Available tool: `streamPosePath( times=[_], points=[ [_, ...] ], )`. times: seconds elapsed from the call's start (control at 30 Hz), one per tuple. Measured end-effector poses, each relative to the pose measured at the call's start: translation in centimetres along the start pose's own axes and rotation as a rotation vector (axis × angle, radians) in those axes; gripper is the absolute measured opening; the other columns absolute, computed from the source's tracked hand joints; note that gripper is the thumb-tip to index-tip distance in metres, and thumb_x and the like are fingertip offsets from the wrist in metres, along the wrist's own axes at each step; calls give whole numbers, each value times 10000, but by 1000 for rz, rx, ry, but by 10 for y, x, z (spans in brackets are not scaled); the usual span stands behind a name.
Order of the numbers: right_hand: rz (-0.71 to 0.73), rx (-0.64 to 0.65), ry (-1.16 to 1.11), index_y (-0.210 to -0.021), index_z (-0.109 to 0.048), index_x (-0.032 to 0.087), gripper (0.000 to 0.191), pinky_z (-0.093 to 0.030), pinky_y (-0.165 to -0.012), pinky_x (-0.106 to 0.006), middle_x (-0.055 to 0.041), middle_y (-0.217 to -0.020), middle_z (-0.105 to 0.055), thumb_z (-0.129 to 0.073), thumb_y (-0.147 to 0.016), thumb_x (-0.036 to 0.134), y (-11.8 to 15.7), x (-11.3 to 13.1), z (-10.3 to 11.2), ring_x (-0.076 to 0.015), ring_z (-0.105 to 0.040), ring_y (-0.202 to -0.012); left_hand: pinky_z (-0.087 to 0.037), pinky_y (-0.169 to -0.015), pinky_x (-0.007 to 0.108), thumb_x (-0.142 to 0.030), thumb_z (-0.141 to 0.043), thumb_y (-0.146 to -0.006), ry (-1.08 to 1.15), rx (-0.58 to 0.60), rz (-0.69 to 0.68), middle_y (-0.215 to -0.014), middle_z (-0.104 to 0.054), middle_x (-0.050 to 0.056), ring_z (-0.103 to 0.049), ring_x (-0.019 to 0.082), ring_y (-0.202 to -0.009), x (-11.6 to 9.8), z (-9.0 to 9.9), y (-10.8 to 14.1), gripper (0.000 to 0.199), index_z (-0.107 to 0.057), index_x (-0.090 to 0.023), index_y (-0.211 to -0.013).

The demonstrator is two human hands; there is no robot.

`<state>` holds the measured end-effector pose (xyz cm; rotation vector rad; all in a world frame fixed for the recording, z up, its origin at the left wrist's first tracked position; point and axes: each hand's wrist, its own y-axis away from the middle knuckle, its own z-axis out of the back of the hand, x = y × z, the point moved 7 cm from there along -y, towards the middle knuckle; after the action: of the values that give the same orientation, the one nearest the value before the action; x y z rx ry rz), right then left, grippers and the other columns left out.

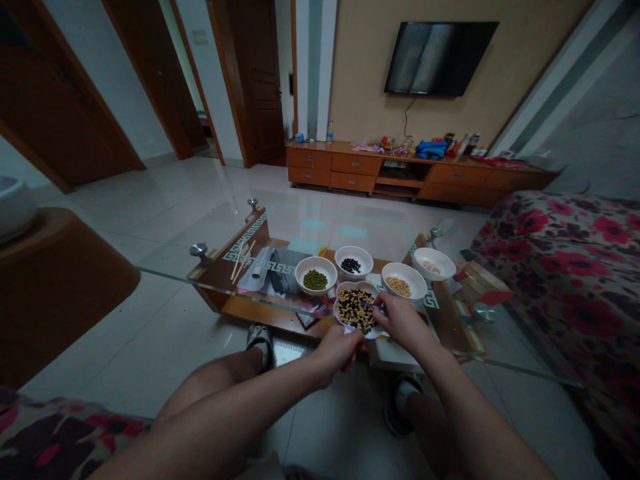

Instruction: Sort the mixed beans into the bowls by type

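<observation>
My left hand point(335, 355) grips the near edge of a white scalloped bowl point(350, 285) heaped with mixed black and pale beans. My right hand point(400, 321) pinches a thin tool with a blue part point(370, 305), perhaps tweezers, its tip over those beans. Behind them stand several round white bowls: one of green mung beans point(299, 272), one of black beans point(353, 249), one of soybeans point(400, 265) and one of pale beans point(435, 252). None of these touches my hands.
The bowls stand on a glass-topped low table point(225, 287) with a wooden shelf beneath. Chopsticks point(240, 260) and a plastic bag point(260, 270) lie at its left end. A floral sofa point(565, 267) runs along the right. My knees and feet are below the table's near edge.
</observation>
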<state>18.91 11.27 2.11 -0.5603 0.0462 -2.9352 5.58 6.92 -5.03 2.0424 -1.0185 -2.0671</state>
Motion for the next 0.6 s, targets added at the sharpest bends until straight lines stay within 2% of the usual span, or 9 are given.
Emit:
streamPosePath(
  times=[0.6],
  points=[
    [11,24,-25,-835,-595,163,123,-343,-603,-237,-61,-746,-657,-482,-829,212,0,-1,-2,-152,-563,-649,-222,-345,197,-276,-454,-777,-3,7,-2,-480,-397,-50,-328,81,-381,-1,0,2,163,-510,-180,-658]
  ],
)
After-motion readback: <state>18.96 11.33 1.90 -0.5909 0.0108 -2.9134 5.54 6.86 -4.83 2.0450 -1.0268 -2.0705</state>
